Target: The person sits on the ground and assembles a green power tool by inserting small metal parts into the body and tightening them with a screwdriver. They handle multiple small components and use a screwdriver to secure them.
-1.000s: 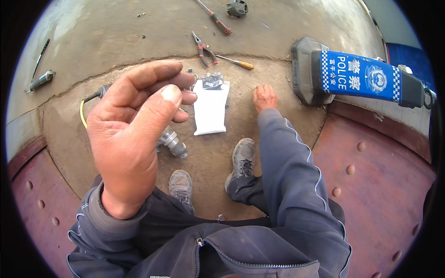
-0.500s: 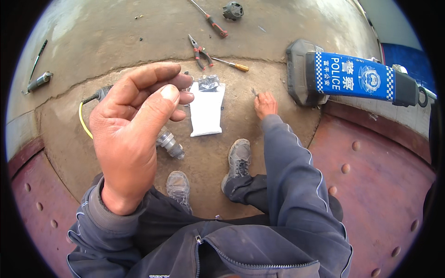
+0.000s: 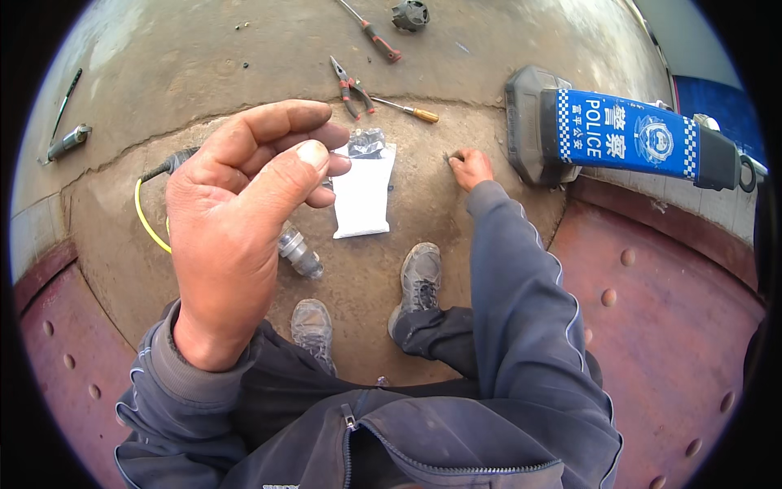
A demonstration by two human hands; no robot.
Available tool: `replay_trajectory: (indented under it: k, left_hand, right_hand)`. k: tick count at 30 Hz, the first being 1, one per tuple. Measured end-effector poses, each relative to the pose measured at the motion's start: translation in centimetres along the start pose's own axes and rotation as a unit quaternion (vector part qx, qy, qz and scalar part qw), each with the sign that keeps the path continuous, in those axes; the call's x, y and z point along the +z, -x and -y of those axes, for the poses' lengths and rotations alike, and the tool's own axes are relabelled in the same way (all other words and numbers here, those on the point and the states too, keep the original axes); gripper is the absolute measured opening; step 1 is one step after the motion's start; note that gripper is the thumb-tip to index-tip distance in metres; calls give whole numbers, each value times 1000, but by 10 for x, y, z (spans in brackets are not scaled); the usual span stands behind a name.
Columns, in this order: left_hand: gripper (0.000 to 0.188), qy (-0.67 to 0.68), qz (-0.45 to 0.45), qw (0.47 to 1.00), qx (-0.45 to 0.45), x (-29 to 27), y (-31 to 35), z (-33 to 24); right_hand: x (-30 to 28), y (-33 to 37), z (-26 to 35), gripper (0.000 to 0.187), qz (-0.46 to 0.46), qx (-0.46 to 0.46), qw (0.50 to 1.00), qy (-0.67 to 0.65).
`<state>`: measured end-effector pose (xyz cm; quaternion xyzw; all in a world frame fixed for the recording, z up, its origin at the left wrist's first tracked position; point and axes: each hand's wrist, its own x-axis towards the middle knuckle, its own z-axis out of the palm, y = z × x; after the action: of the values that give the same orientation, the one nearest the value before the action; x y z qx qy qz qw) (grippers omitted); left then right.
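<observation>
My left hand is raised close to the camera, fingers loosely bent and thumb apart from the forefinger. Nothing shows between them. Lower down at the right, my right hand reaches to the ground, its fingers closed around a small dark piece too small to name. Between the hands lies a white packet, with a clear plastic bag of dark parts at its far end. A tool with a grey metal nose and a yellow cord is mostly hidden behind my left hand.
Ahead lie needle-nose pliers, a yellow-handled screwdriver, a red-and-black screwdriver and a round black part. A blue sign on a black base stands right. A grey cylindrical tool lies far left. Riveted red plates flank me.
My left hand has shifted slightly right. The right hand stays low at nearly the same spot, its wrist and fingers turned a little. The things on the ground have not moved.
</observation>
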<state>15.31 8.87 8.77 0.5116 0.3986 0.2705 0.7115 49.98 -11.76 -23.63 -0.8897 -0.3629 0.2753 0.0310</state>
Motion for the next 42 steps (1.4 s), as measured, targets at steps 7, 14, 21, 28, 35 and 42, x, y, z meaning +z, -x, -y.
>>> replay_trajectory:
  k: [7, 14, 21, 28, 35, 42]
  left_hand:
    - [35, -6, 1, 1000, -5, 3, 2, -2]
    - [34, -3, 20, 1000, -16, 8, 1, 1]
    - [32, 17, 17, 999, -22, 11, 5, 0]
    - [32, 15, 21, 999, -29, 12, 5, 0]
    - [27, 30, 17, 999, -30, 18, 4, 3]
    - [30, 16, 26, 999, -13, 15, 6, 1]
  right_hand:
    - [-3, -3, -20, 30, 35, -2, 997, -69]
    - [0, -12, -15, 29, 37, -13, 997, -67]
    - [-3, -5, 3, 24, 12, -49, 999, 11]
    - [12, 6, -10, 24, -61, -103, 989, 83]
    - [17, 6, -5, 21, -78, -137, 979, 129]
    - [15, 8, 3, 20, -85, -151, 976, 133]
